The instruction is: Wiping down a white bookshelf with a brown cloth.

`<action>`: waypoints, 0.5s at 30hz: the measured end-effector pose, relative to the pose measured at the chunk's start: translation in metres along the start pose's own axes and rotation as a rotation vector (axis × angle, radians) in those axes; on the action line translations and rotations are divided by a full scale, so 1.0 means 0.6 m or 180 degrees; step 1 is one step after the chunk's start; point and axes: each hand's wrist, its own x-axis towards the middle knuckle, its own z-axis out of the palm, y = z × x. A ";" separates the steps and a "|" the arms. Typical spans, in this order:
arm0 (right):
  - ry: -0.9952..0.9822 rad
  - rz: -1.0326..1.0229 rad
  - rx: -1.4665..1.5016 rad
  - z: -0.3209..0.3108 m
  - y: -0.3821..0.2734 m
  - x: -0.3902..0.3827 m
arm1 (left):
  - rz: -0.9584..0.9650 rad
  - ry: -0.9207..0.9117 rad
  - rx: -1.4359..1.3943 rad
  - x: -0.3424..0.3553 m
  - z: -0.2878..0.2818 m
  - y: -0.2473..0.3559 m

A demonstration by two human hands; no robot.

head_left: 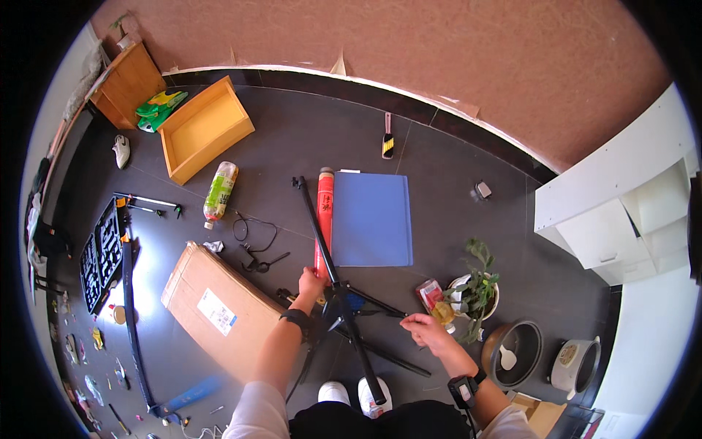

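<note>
A black tripod (316,223) stretches across the middle of the view, its legs spread in several directions. My left hand (312,283) is closed at the tripod's middle joint, beside the lower end of a red tube (324,212); its fingertips are partly hidden. At the end of a short tripod leg, my right hand (429,333) has its fingers curled around the tip. A flat blue board (373,219) lies right of the red tube. Below my left wrist, a large cardboard box (194,289) rests on the floor.
On the left are a bottle (220,192), an open wooden drawer (208,132) and a black tool case (102,252). A brush (387,139) lies far off. To the right stand a potted plant (479,285), a round pot (534,344) and a white cabinet (607,190).
</note>
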 end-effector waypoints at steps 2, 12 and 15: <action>0.0034 -0.0007 0.0010 -0.004 0.005 0.000 | -0.0023 -0.0194 -0.0057 0.005 -0.002 -0.006; 0.0000 -0.0001 -0.0046 0.012 0.014 0.010 | -0.0492 0.0524 0.0257 -0.010 -0.118 -0.004; -0.0144 -0.0029 -0.0119 0.018 0.013 0.011 | -0.0198 0.0669 0.0580 -0.036 -0.160 0.014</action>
